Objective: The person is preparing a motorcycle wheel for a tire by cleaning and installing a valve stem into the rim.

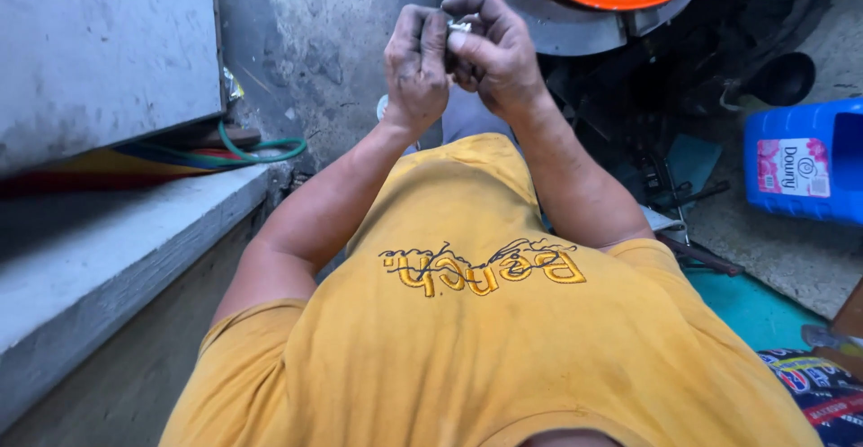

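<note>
Before the chest, hands (458, 51) pinch a small metal part (460, 26).

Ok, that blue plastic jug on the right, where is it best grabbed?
Probably by the cut-out handle of the blue jug at its right end, coming from above: the jug seems to lie on its side with that opening facing up. Both hands are busy with a small metal part.

both forearms reach forward and upward from the chest, elbows bent and spread, converging so the hands meet. the left hand (415, 65) is curled into a loose fist, knuckles up. the right hand (493, 51) presses against it — fingers bent, thumb and fingertips pinched together at the top; both are grimy.
</note>
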